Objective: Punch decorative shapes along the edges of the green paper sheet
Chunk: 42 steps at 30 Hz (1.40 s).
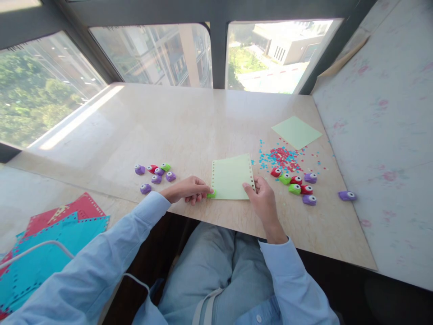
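1. Seated at a worktop [169, 122] in light blue sleeves [145, 216], pinching a green punch [212, 194] in the left grip [194, 189], closed thumb to fingers at the lower left corner of a pale green sheet [232, 177].
2. Holding that sheet by its right edge in the right grip [262, 196], closed with the thumb on top and the fingers partly hidden from view.
3. Spanning the gap between the 2 grips with the sheet, marked by rows of small holes down its left and right edges.
4. Flanked to the left of the left grip by a cluster of 7 punches [156, 179]: 5 purple, 1 red and 1 green.
5. Matched to the right of the right grip by 8 more punches [296, 180]: 3 red, 2 green and 3 purple, with 1 purple well apart from the rest.
6. Backed, beyond and right of the right grip, by scattered red and blue paper bits [284, 158] and, farther off, a second green sheet [297, 131].
7. Bordered far left of the left grip by red and blue punched sheets [50, 257], overlapping, crossed by a white cable [43, 244].
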{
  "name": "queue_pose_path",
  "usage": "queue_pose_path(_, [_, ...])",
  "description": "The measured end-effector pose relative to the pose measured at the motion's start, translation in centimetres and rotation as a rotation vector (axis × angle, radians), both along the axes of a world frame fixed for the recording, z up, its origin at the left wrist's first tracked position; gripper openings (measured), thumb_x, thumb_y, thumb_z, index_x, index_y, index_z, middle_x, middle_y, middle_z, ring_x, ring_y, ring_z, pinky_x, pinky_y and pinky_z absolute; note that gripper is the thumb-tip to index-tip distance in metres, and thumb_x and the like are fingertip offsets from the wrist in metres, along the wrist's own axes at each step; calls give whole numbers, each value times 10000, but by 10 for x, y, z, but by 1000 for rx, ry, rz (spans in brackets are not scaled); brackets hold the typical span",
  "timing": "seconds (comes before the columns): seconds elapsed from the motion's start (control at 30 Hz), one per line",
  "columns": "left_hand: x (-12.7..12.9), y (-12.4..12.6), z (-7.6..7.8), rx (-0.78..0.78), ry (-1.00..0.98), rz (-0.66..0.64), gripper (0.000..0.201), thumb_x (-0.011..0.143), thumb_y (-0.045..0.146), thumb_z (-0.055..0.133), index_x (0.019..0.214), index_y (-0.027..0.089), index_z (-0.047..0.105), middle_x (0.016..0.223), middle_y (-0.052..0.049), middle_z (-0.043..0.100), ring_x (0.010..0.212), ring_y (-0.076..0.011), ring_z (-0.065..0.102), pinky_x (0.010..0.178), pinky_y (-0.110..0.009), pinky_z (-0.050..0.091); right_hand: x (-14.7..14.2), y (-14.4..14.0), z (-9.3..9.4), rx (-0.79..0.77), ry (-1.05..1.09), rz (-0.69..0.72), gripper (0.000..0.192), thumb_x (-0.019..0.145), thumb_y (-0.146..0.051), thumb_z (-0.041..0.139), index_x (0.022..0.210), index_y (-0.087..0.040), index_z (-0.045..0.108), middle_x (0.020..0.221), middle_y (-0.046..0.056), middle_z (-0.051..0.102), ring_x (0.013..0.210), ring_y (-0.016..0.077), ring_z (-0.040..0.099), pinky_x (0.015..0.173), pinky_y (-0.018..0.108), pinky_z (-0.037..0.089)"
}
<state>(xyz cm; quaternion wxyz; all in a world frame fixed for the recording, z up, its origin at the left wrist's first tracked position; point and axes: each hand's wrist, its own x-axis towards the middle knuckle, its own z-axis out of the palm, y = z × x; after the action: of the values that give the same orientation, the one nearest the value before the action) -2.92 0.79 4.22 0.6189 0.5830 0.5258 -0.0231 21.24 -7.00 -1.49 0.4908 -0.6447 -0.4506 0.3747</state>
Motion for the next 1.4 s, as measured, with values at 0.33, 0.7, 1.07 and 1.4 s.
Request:
queue_pose_path(0.33, [0, 3, 2, -39, -13, 14, 428, 673, 554, 776, 635, 151, 637, 531, 4, 604, 414, -92, 541, 356, -181, 314, -1, -1, 0, 12, -59, -4, 301, 825, -400, 609, 1042, -198, 662, 990, 88, 756, 875, 259, 699, 818, 405, 553])
queue_pose_path(0.7, [3, 10, 0, -77, 64, 85, 357, 624, 467, 840, 645, 144, 689, 547, -7, 626, 449, -90, 552, 391, -179, 363, -2, 0, 1, 24, -68, -11, 319, 817, -419, 603, 1033, -189, 654, 1007, 101, 752, 894, 266, 696, 829, 401, 542])
queue_pose_path(1.07, [4, 0, 1, -5, 26, 200, 403, 584, 410, 866, 638, 172, 546, 524, 31, 563, 455, -86, 530, 394, -176, 318, -1, 0, 2, 39, -87, -10, 327, 817, -434, 603, 1027, -189, 652, 988, 93, 751, 878, 262, 690, 830, 396, 529])
queue_pose_path(1.4, [35, 12, 10, 181, 239, -2, 333, 579, 139, 831, 609, 176, 502, 512, 30, 528, 489, -110, 537, 474, -227, 460, -1, 0, 0, 34, -94, -6, 358, 812, -441, 612, 1050, -180, 670, 973, 97, 754, 847, 265, 693, 817, 407, 528])
